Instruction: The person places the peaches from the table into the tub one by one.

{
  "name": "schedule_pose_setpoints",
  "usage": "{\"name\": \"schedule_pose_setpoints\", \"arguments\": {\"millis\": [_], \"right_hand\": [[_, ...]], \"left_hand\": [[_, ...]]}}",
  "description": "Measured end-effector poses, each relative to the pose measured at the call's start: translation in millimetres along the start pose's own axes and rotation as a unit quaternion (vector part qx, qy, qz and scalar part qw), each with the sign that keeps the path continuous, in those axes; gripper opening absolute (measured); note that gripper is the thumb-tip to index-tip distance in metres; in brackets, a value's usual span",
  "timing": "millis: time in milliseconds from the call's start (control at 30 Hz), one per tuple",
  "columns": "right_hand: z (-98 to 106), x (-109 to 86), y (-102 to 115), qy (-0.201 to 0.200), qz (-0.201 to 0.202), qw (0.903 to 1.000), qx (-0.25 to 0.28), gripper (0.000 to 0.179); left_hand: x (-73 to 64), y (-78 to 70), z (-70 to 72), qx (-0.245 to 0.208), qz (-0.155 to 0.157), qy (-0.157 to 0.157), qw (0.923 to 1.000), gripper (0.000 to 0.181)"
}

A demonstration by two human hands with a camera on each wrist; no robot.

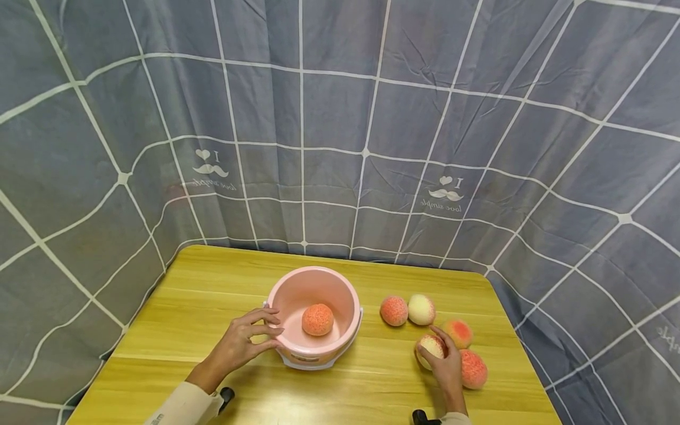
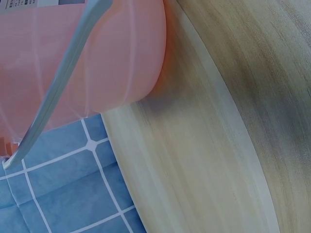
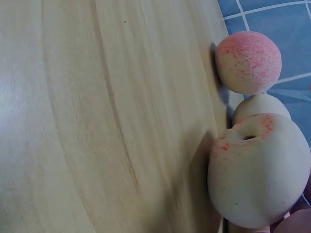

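Note:
A pink bucket point(image 1: 340, 339) stands upright on the table, with one orange-red peach point(image 1: 317, 320) lying inside. My left hand point(image 1: 245, 337) holds the bucket's left rim, fingertips at the edge and thumb lower toward the front. The left wrist view shows the bucket's side point(image 2: 121, 53) and its pale handle point(image 2: 60, 82), but not the hand. My right hand point(image 1: 448, 367) grips a cream peach with red flecks point(image 1: 431, 349), thumb on one side and fingers on the other. In the right wrist view that peach point(image 3: 260, 174) looms large, with a dimple on top.
Beside the right hand lie an orange-yellow peach point(image 1: 459, 333) and a red peach point(image 1: 474, 369). Farther back, another red peach point(image 1: 394, 311) touches a pale cream one point(image 1: 421, 310). The wooden table point(image 1: 212, 277) backs onto a grey-blue checked curtain point(image 1: 329, 177).

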State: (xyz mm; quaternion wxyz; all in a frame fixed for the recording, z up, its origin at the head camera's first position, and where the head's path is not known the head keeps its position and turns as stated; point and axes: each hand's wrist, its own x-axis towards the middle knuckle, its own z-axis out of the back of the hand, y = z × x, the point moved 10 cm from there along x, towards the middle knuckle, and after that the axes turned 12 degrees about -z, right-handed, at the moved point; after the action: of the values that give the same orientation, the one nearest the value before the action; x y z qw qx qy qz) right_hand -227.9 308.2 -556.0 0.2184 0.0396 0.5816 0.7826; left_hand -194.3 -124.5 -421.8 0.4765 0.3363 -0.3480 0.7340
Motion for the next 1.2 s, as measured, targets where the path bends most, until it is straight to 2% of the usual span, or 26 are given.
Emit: {"name": "schedule_pose_setpoints", "arguments": {"millis": [267,533,833,1200], "right_hand": [[-2,2.4,-5,-0.002,0.002,0.9999,-0.014,0.063],[-5,4.8,-15,0.006,-0.016,0.9997,-0.019,0.067],[-6,4.1,-25,0.003,-0.029,0.9995,-0.007,0.073],[-8,4.1,-29,0.007,-0.031,0.9995,-0.007,0.077]], "left_hand": [[-0.1,-0.8,1.2,-0.013,-0.014,-0.013,0.9997,0.023],[-0.7,0.1,0.7,-0.011,-0.017,-0.012,0.9997,0.021],[-0.7,0.3,-0.2,-0.005,-0.009,-0.007,0.9999,0.029],[-0.8,0.9,0.1,-0.010,-0.008,-0.008,0.9999,0.024]]}}
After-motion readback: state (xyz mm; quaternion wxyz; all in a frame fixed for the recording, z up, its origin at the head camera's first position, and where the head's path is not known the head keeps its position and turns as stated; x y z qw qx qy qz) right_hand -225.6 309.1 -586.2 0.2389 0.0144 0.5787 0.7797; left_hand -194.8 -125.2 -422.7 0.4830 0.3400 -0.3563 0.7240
